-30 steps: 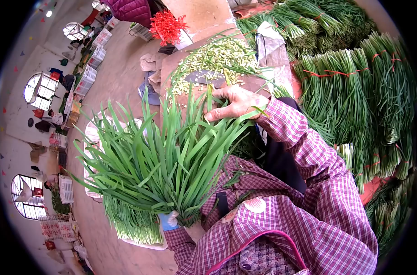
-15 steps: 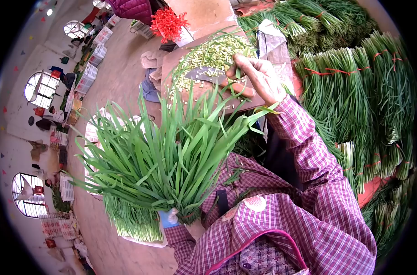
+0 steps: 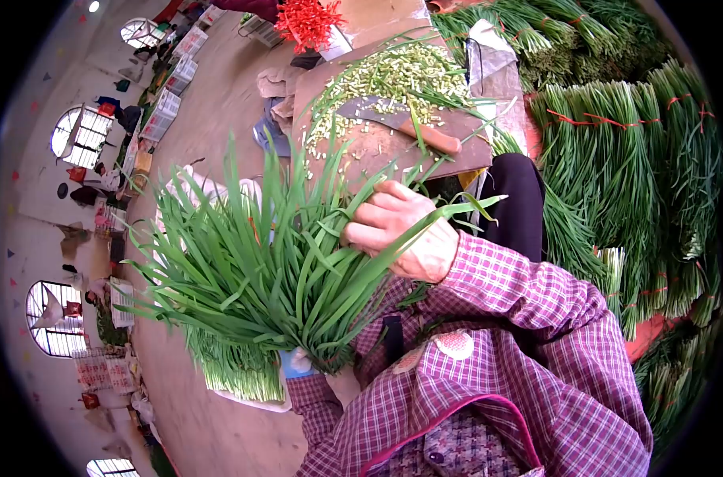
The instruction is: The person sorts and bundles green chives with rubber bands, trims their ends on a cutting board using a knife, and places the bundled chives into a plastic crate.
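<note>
A large loose bunch of green garlic chives [image 3: 274,262] fans out in front of my body. My left hand [image 3: 298,360], mostly hidden under the leaves with a blue band showing at the wrist, grips its base. At the bunch's right side, my right hand [image 3: 405,232] has curled fingers closed among the leaves; its fingertips are partly covered. Beyond it a knife [image 3: 401,119] with a wooden handle lies on the cutting board [image 3: 361,159]. Short cut stem pieces [image 3: 409,71] are heaped around the blade.
Tied chive bundles [image 3: 600,159] are stacked at the right. A white crate [image 3: 254,400] of chives stands on the floor [image 3: 210,429] below the bunch. Red ties [image 3: 310,24] lie past the board; cloths [image 3: 274,119] are left of it. A dark-clad leg [image 3: 514,203] is beside the board.
My right hand has left its place above the knife handle and come down to the leaves. My left hand still holds the bunch; the view has shifted slightly.
</note>
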`<state>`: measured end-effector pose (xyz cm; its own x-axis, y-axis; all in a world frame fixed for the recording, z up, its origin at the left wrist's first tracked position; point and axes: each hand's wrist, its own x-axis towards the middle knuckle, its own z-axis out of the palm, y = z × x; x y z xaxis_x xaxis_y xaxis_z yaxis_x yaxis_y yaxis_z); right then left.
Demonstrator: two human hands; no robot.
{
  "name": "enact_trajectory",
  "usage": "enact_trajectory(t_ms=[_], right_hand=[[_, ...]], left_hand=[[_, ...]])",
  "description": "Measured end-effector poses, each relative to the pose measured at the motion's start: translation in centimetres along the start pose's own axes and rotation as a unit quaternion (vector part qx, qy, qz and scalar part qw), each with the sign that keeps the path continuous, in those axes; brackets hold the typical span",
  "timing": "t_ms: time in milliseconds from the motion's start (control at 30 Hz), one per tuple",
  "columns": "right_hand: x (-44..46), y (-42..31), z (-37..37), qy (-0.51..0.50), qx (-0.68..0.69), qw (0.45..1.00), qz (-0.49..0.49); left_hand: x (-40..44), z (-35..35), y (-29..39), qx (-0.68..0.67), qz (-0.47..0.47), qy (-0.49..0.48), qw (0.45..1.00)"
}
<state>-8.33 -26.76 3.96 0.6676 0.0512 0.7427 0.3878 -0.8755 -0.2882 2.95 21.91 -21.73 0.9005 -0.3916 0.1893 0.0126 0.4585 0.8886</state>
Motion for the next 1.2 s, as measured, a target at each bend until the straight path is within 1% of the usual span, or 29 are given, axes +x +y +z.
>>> enact_trajectory(t_ms=[33, 67, 100, 133, 200, 267, 300, 333, 367, 400, 433, 500, 533, 567, 633, 767, 833, 933, 1000, 1133, 1200], right_hand=[[-0.9, -0.5, 0.6, 0.003, 0.016, 1.0, 0.005], [-1.7, -1.0, 1.5, 0.001, 0.042, 0.999, 0.024], [-2.2, -1.3, 2.1, 0.0, 0.068, 0.997, 0.044], [-1.9, -1.3, 1.6, 0.003, 0.067, 0.997, 0.027], [-1.7, -1.5, 1.7, 0.012, 0.084, 0.996, 0.039], [-1.4, -1.5, 1.8, 0.023, 0.107, 0.993, 0.05], [-1.1, -1.6, 1.7, 0.023, 0.108, 0.993, 0.049], [-0.8, -1.7, 1.5, 0.034, 0.156, 0.984, 0.082], [-0.6, -1.7, 1.5, 0.044, 0.204, 0.971, 0.114], [-0.4, -1.6, 1.9, 0.029, 0.226, 0.961, 0.158], [-0.3, -1.5, 1.9, 0.028, 0.226, 0.961, 0.158], [0.1, -1.4, 1.5, 0.008, 0.235, 0.943, 0.234], [0.6, -1.4, 1.5, 0.028, 0.223, 0.945, 0.239], [0.9, -1.4, 1.0, 0.028, 0.238, 0.937, 0.253], [1.1, -1.0, 1.5, 0.026, 0.206, 0.941, 0.267], [0.9, -0.5, 1.5, 0.028, 0.171, 0.949, 0.264], [0.7, -0.4, 1.7, 0.049, 0.163, 0.944, 0.283], [0.5, -0.3, 1.7, 0.034, 0.147, 0.946, 0.286], [0.4, -0.1, 1.9, 0.012, 0.131, 0.95, 0.283], [0.0, -0.2, 2.0, 0.032, 0.128, 0.951, 0.28], [0.1, -0.2, 1.5, 0.03, 0.101, 0.958, 0.267]], left_hand=[[0.7, 0.2, 1.0, 0.003, 0.001, 0.005, 1.0], [1.4, 0.3, 2.4, -0.063, -0.093, -0.028, 0.993], [2.2, 0.9, 3.8, -0.127, -0.188, -0.062, 0.972], [2.4, 4.5, 4.6, -0.117, -0.169, -0.035, 0.978], [2.5, 6.0, 5.2, -0.108, -0.163, -0.043, 0.98], [2.3, 5.4, 5.2, -0.103, -0.155, -0.05, 0.981], [2.1, 4.1, 5.0, -0.086, -0.18, -0.011, 0.98], [1.9, 3.1, 4.9, -0.07, -0.205, 0.028, 0.976], [1.5, 2.2, 4.4, -0.061, -0.205, 0.036, 0.976], [1.6, 2.5, 4.5, -0.051, -0.197, 0.038, 0.978], [1.5, 2.9, 4.3, -0.037, -0.177, 0.032, 0.983], [1.4, 3.7, 4.2, -0.013, -0.141, 0.014, 0.99], [1.4, 4.2, 4.1, -0.002, -0.127, 0.01, 0.992], [1.3, 4.6, 4.2, 0.009, -0.117, 0.006, 0.993], [1.4, 5.2, 4.0, 0.028, -0.103, 0.005, 0.994], [1.3, 6.3, 4.0, 0.062, -0.079, 0.003, 0.995], [1.1, 7.0, 4.1, 0.073, -0.071, 0.003, 0.995], [1.0, 7.9, 4.3, 0.084, -0.058, 0.003, 0.995], [1.0, 7.6, 4.2, 0.094, -0.059, 0.003, 0.994], [1.0, 7.0, 3.9, 0.099, -0.059, 0.002, 0.993], [1.0, 6.9, 3.8, 0.101, -0.06, 0.001, 0.993]])
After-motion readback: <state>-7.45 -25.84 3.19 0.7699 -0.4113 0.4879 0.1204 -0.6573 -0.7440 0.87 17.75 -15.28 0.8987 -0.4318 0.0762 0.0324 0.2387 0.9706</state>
